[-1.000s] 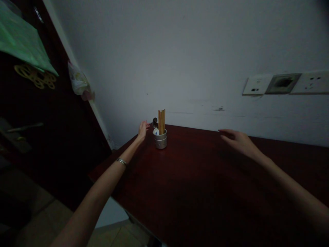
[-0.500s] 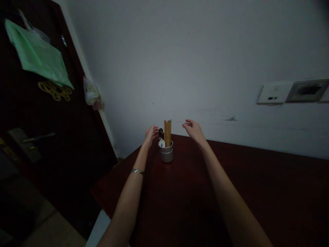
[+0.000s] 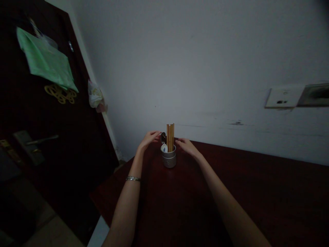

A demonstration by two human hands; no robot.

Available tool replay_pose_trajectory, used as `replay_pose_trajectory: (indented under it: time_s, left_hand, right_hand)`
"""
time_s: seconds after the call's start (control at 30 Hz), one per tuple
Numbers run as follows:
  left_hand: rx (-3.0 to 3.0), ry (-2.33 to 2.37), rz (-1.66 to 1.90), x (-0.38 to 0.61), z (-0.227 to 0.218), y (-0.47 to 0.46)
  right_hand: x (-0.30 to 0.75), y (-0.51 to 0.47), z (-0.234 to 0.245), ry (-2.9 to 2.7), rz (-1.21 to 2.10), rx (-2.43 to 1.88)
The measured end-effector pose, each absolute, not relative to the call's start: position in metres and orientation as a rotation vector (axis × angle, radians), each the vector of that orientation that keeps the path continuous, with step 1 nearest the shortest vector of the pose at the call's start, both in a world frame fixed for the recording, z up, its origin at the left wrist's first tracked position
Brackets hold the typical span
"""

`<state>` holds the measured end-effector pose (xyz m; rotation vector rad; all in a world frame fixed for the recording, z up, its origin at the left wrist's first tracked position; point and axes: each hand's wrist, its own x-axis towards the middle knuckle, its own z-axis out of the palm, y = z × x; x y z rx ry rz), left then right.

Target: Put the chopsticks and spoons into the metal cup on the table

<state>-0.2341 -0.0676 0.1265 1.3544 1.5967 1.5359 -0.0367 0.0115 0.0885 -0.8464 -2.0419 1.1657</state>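
A grey utensil holder [image 3: 169, 160] stands upright on the dark red table [image 3: 159, 202]. Several wooden chopsticks [image 3: 170, 137] rise from it, beside a metal spoon [image 3: 163, 137] and a white spoon with a blue mark [image 3: 164, 148]. At the holder's left is my left hand [image 3: 151, 138], fingers stretched out, their tips close to the metal spoon; I cannot tell whether they touch it. My right hand [image 3: 187, 146] hovers just right of the holder's rim with its fingers apart, holding nothing.
Behind the table rises a white wall [image 3: 205, 68] with a socket plate [image 3: 284, 97] at the right. On the left is a dark door [image 3: 84, 140] with a handle [image 3: 42, 140] and a hanging green cloth [image 3: 48, 61]. A plastic bag [image 3: 95, 96] hangs by the door frame.
My right hand has moved left and down, close to the holder. My left hand stays at the holder's left side. The whole view has shifted slightly.
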Motion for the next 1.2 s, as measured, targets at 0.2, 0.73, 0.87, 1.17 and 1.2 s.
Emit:
replay_pose_trajectory:
  time_s: [0.2, 0.73, 0.87, 1.17, 1.2]
  left_hand:
    - [1.367, 1.652, 1.556, -0.233, 0.122, -0.063]
    - [1.414, 1.686, 1.652, -0.232, 0.108, -0.048]
    - [1.632, 1.743, 1.731, -0.229, 0.105, -0.045]
    - [1.830, 1.909, 1.869, -0.221, 0.105, -0.045]
    - [1.828, 1.923, 1.885, -0.220, 0.106, -0.046]
  right_hand:
    - [-0.039, 0.005, 0.084, -2.148, 1.221, -0.853]
    - [-0.050, 0.002, 0.075, -2.235, 1.198, -0.730]
    - [-0.048, -0.001, 0.079, -2.244, 1.222, -0.758]
    - [-0.047, -0.002, 0.082, -2.264, 1.231, -0.740]
    - [-0.046, -0.003, 0.082, -2.264, 1.235, -0.737]
